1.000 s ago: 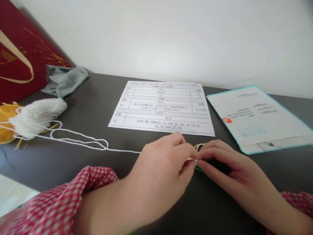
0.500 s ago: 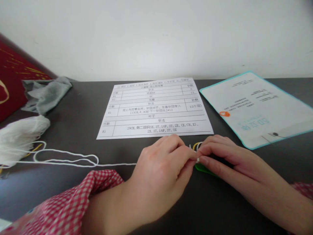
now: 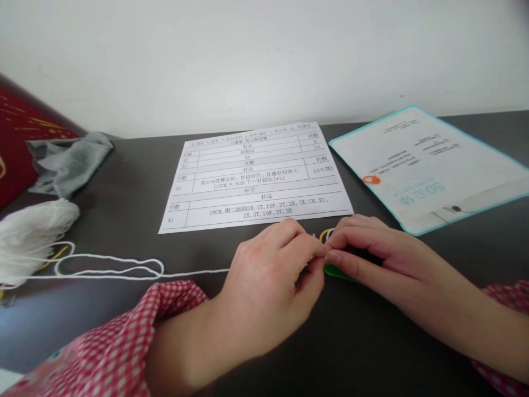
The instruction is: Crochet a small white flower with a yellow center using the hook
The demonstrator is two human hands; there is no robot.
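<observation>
My left hand (image 3: 275, 275) is closed in a pinch, its fingertips meeting those of my right hand (image 3: 363, 248). White yarn (image 3: 194, 273) runs from the left across the table and disappears behind my left hand. The right thumb and index finger are pinched together at the same spot, where a tiny bit of white yarn barely shows. Most of what lies between the fingertips is hidden. Just behind them is a yellow and white loop (image 3: 324, 236). Part of a green object (image 3: 341, 273), whose kind I cannot make out, shows below the right fingers.
A white yarn skein (image 3: 35, 237) lies at the left, near a crumpled grey mesh bag (image 3: 68, 162) and a red bag (image 3: 25, 143). A printed sheet (image 3: 252, 220) lies beyond my hands. To its right is a turquoise-edged packet (image 3: 417, 212). A white wall (image 3: 264, 60) stands behind the table.
The view has shifted and tilted slightly. Both hands stay pinched together, and the bit of white yarn between the fingertips shows less than before.
</observation>
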